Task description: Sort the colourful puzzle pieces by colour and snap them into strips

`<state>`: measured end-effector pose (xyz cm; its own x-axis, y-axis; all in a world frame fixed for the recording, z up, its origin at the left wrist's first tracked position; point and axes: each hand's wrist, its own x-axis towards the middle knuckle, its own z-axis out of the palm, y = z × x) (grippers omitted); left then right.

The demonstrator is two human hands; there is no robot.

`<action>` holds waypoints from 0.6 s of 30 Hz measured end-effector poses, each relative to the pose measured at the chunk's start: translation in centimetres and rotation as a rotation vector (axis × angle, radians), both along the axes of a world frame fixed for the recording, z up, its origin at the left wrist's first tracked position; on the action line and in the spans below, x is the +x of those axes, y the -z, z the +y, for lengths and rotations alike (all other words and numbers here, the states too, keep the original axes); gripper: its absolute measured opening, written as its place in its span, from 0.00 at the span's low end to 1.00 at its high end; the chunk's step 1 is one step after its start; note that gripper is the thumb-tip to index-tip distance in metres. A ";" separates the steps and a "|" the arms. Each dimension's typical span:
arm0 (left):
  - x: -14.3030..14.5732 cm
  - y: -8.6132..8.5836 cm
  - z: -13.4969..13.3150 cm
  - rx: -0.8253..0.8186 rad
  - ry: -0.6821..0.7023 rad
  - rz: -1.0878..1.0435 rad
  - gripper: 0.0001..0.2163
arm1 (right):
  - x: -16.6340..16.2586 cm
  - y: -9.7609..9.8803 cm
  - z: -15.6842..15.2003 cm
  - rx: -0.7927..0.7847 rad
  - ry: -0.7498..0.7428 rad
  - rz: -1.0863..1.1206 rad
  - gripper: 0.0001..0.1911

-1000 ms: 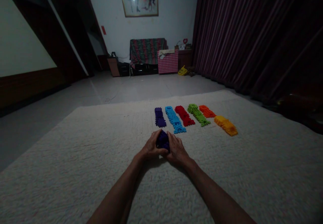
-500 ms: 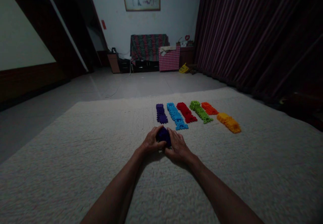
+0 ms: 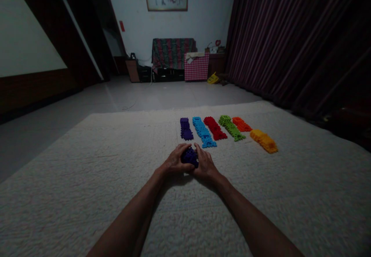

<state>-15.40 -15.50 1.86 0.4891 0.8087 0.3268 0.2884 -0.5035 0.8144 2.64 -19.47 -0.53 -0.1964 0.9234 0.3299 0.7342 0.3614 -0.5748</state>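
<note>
My left hand (image 3: 177, 159) and my right hand (image 3: 205, 164) close round a dark purple clump of interlocking toy blocks (image 3: 189, 157) just above the pale quilted cover. Fingers hide part of its sides and underside. Beyond them lies a row of purple blocks (image 3: 186, 128). To its right come rows of light blue blocks (image 3: 203, 131), red blocks (image 3: 215, 128) and green blocks (image 3: 231, 127). Farther right are orange blocks (image 3: 241, 124) and, nearer to me, yellow-orange blocks (image 3: 263, 141).
The pale quilted cover (image 3: 95, 179) spreads under the blocks, with tiled floor (image 3: 168, 94) behind it. Dark curtains (image 3: 261, 36) hang at the right. A cloth-draped piece of furniture (image 3: 174, 52) and a red-checked cloth (image 3: 196, 67) stand by the far wall.
My right fingers have lifted and loosened a little from the purple clump, showing more of its knobbly surface. The whole view has shifted slightly; the block rows lie as before.
</note>
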 end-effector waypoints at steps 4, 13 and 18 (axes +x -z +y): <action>-0.1 0.7 0.3 0.024 -0.016 0.025 0.40 | 0.0 0.3 0.2 0.038 -0.002 0.013 0.54; 0.7 1.7 0.3 0.121 0.010 0.090 0.43 | 0.4 0.8 0.5 0.080 -0.058 -0.024 0.53; 0.8 1.3 0.0 0.130 0.021 0.069 0.37 | 0.2 0.2 0.1 0.058 -0.040 -0.014 0.47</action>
